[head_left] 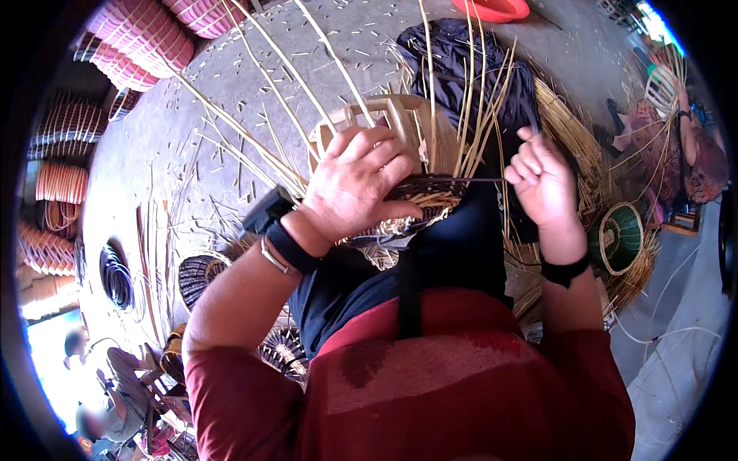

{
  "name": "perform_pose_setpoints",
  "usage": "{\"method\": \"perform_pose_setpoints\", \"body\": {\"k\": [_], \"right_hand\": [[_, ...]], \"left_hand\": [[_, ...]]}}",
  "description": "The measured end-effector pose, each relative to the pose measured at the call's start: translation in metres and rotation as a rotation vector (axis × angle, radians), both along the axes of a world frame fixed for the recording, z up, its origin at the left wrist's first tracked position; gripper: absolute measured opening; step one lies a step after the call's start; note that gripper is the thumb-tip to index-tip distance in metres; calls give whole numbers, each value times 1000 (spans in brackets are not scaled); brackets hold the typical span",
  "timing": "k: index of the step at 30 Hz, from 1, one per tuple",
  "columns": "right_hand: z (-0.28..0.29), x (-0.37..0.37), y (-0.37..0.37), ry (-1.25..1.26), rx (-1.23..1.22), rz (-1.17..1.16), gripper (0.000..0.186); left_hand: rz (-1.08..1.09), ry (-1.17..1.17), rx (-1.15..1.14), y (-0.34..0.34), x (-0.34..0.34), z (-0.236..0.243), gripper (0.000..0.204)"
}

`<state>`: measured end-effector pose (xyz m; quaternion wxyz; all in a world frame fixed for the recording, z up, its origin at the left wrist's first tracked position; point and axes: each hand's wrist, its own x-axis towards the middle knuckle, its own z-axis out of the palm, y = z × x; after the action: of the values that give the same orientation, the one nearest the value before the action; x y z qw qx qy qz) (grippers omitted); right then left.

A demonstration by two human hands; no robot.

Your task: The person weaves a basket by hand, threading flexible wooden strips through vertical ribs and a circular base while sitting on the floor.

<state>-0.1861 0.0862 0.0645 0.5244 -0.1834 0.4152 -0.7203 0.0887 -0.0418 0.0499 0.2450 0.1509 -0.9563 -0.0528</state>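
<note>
Left hand (357, 180): fingers curled down over the rim of the half-woven basket (419, 196), pressing it on the lap. Right hand (542, 180), at 3 o'clock of the left: fingers closed, pinching a thin dark strand (480, 180) that runs level to the rim. Pale upright stakes (469, 100) fan toward 12 o'clock. Green basket (621, 238) at 4 o'clock; pink baskets (142, 34) stacked at 10 o'clock.

Left hand (357, 184) covering the near rim of the half-woven basket (400, 123), pink basket stacks (142, 34) running off the top edge, red tub (492, 8) cut by the top edge, person at lower left blurring out (88, 384)
</note>
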Motion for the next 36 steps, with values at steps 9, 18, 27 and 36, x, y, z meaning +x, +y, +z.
{"method": "perform_pose_setpoints", "body": {"k": [9, 18, 27, 36], "right_hand": [[34, 47, -155, 608, -93, -46, 29], [5, 20, -179, 1374, 63, 32, 61], [-18, -50, -3, 210, 290, 239, 37], [-32, -67, 25, 682, 168, 463, 41]], "left_hand": [[372, -113, 90, 66, -8, -18, 87], [320, -139, -120, 57, -14, -29, 79], [295, -69, -107, 55, -9, -35, 71], [224, -66, -70, 43, 0, -30, 71]]}}
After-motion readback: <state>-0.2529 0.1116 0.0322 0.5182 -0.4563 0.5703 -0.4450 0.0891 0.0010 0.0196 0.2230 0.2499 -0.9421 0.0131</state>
